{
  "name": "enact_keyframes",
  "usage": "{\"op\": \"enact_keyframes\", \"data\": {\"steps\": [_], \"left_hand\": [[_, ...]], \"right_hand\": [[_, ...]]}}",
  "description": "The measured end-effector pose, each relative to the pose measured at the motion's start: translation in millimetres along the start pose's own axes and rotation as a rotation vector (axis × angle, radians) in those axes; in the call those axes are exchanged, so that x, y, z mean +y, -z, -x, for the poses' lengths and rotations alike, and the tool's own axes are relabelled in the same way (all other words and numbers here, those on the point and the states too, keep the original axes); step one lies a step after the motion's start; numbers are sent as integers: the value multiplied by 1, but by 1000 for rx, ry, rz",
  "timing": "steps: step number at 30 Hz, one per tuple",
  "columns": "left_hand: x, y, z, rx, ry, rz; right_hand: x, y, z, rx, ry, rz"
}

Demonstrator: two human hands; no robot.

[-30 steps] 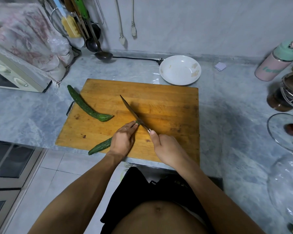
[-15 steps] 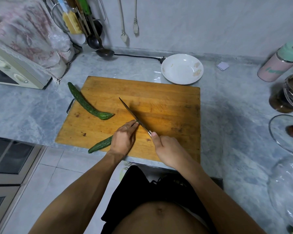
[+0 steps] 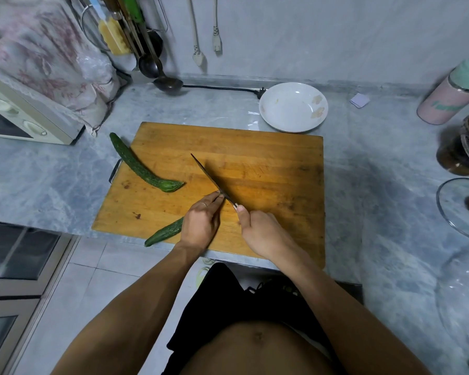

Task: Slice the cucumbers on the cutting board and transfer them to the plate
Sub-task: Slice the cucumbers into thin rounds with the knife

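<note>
Near cucumber (image 3: 165,232): front edge of cutting board (image 3: 268,158), under left hand (image 3: 199,224), which holds it down.
Right hand (image 3: 260,230): grips knife (image 3: 211,180), blade beside left fingertips.
Second cucumber (image 3: 141,166): board's left edge.
Plate (image 3: 293,106): behind board.

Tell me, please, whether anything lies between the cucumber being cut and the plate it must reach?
Nothing visible blocks it. Beyond the held cucumber and the knife lies bare cutting board, then a short strip of counter to the empty plate.
</note>
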State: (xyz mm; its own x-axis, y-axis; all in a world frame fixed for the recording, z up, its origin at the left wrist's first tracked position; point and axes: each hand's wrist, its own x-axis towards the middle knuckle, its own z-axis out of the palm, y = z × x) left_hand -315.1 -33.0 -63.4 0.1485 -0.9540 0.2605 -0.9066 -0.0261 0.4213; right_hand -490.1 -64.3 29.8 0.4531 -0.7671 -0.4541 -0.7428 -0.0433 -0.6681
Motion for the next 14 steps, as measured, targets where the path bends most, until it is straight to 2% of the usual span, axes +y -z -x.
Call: {"op": "enact_keyframes", "data": {"steps": [14], "left_hand": [[1, 6, -2, -43, 17, 0]], "right_hand": [[5, 6, 7, 3, 44, -31]]}}
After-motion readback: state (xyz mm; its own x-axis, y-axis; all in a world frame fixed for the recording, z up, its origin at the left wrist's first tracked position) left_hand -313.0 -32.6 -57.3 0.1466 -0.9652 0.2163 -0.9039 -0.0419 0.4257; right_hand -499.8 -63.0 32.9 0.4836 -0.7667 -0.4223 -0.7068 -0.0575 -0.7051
